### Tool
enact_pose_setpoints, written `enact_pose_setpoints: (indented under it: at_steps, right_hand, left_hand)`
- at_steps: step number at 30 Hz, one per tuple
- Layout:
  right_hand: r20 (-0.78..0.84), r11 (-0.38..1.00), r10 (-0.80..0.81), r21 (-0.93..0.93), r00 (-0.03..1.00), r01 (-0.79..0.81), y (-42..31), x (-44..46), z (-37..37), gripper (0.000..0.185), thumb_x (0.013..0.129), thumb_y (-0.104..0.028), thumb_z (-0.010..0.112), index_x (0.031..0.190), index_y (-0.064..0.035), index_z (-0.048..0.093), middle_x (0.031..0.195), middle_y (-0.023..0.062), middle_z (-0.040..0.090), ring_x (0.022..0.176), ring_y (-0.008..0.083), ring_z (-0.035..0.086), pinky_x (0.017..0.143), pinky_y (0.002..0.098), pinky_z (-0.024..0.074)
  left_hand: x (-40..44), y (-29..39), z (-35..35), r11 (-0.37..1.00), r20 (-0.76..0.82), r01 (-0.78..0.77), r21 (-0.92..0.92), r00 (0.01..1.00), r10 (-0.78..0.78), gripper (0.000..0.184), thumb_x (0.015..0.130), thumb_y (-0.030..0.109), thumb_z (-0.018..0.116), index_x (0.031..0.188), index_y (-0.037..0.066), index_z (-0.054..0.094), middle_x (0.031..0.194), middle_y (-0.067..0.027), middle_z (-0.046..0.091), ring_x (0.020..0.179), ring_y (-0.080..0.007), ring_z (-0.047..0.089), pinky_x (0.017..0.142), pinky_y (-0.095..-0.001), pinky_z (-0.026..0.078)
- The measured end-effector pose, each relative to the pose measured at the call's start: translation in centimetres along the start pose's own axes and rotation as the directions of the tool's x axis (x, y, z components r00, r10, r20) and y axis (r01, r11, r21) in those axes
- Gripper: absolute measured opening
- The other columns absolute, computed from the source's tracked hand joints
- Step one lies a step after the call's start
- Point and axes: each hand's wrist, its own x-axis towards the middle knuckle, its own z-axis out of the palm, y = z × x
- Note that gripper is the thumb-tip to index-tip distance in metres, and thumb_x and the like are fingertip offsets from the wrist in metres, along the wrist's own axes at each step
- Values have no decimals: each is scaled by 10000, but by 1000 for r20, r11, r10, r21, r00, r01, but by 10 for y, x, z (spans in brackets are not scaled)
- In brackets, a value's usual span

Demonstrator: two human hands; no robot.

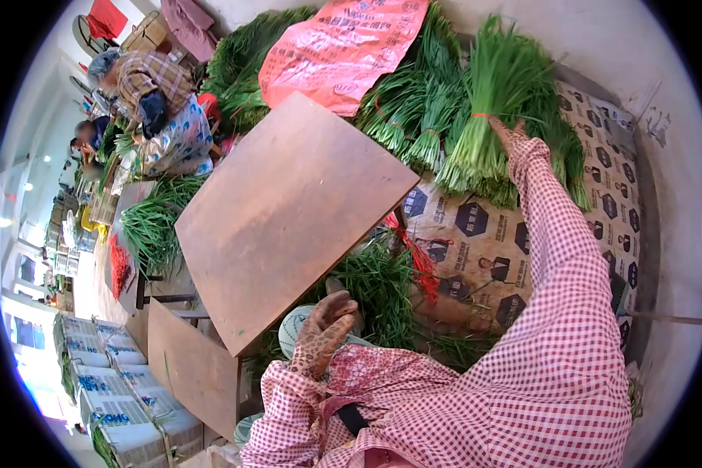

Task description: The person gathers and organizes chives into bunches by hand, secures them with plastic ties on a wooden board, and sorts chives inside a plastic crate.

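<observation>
My right hand [516,142], in a leopard-print glove, reaches far out to the upper right. Its fingers grip the side of a big bunch of chives [483,93], close to the orange band tied around it. Pale cut stems of this bunch fan out toward me. My left hand [324,335], gloved in the same print, is near my lap with its fingers loosely bent and apart, holding nothing. Beside it is the lower edge of a brown wooden board [296,210]. Loose chives [378,285] lie just beyond that hand.
Several tied bunches [425,140] lie along the wall, partly under a pink printed sack [343,51]. Printed sheeting [464,226] covers the floor. Red ties [421,265] hang by the board. At left are wrapped bales [121,382] and a co-worker [156,101] bending over greens.
</observation>
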Motion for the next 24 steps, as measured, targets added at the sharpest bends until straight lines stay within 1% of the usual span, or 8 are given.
enact_pose_setpoints:
  at_steps: [2, 5, 8, 9, 12, 14, 17, 24]
  right_hand:
    - [191, 903, -28, -417, 981, 107, 28, 30, 32, 822, 776, -543, 514, 1400, -129, 175, 1365, 185, 334, 1237, 295, 379, 1019, 373, 336]
    - [434, 455, 98, -820, 896, 347, 112, 60, 70, 754, 822, -578, 408, 1406, -161, 175, 1415, 149, 271, 1266, 289, 343, 1050, 353, 289]
    - [668, 301, 140, -732, 731, 611, 222, 21, 71, 556, 850, -527, 356, 1252, -159, 466, 1337, 128, 394, 1125, 298, 488, 927, 372, 408]
    - [623, 364, 6, -730, 782, 579, 279, 3, 73, 515, 843, -514, 384, 1195, -163, 521, 1203, 152, 516, 1038, 304, 540, 875, 381, 433]
    - [615, 456, 329, -768, 717, 450, 342, -54, 64, 528, 831, -479, 421, 1222, -129, 487, 1202, 127, 529, 1083, 291, 516, 905, 357, 416]
    - [706, 444, 171, -678, 687, 586, 466, -48, 80, 519, 843, -457, 421, 1248, -136, 471, 1296, 94, 460, 1145, 265, 469, 951, 345, 383]
    - [561, 410, 543, -826, 625, 386, 360, -90, 73, 463, 864, -422, 399, 1233, -156, 486, 1336, 80, 417, 1193, 238, 427, 988, 334, 353]
    - [600, 627, 341, -719, 724, 300, 381, 4, 166, 445, 866, -395, 422, 1252, -176, 450, 1383, 221, 274, 1194, 346, 415, 997, 419, 340]
  left_hand:
    - [7, 7, 3, 998, -25, 11, 63, 1000, -9, 529, 809, 199, 650, 1265, 57, 424, 1182, -98, 526, 1135, -200, 472, 961, -335, 376]
    - [24, 0, 0, 965, -16, -55, 258, 998, 61, 536, 805, 211, 655, 1269, 75, 424, 1189, -95, 524, 1153, -192, 461, 966, -329, 374]
    - [62, 4, -5, 405, 211, -378, 833, 893, 399, 652, 785, 210, 655, 1332, 85, 321, 1216, -144, 504, 1140, -285, 476, 980, -392, 372]
    - [77, 7, -5, 175, 328, -449, 876, 822, 466, 675, 784, 226, 651, 1345, 92, 301, 1250, -154, 478, 1171, -300, 449, 1002, -404, 347]
    - [123, 24, 8, -108, 200, -174, 979, 922, 331, 754, 767, 303, 644, 1377, 115, 243, 1375, -155, 329, 1282, -308, 299, 1073, -420, 209]
    - [153, 27, 6, -160, 152, -109, 981, 946, 288, 848, 708, 318, 686, 1387, 126, 215, 1414, -152, 243, 1311, -301, 229, 1085, -439, 142]
    - [177, 11, -1, -239, 148, -69, 969, 932, 330, 936, 640, 352, 723, 1391, 136, 207, 1436, -162, 179, 1331, -312, 170, 1086, -477, 81]
    - [178, 12, -5, -167, 148, -97, 981, 933, 327, 908, 638, 380, 719, 1381, 155, 248, 1428, -166, 199, 1325, -324, 180, 1078, -506, 70]
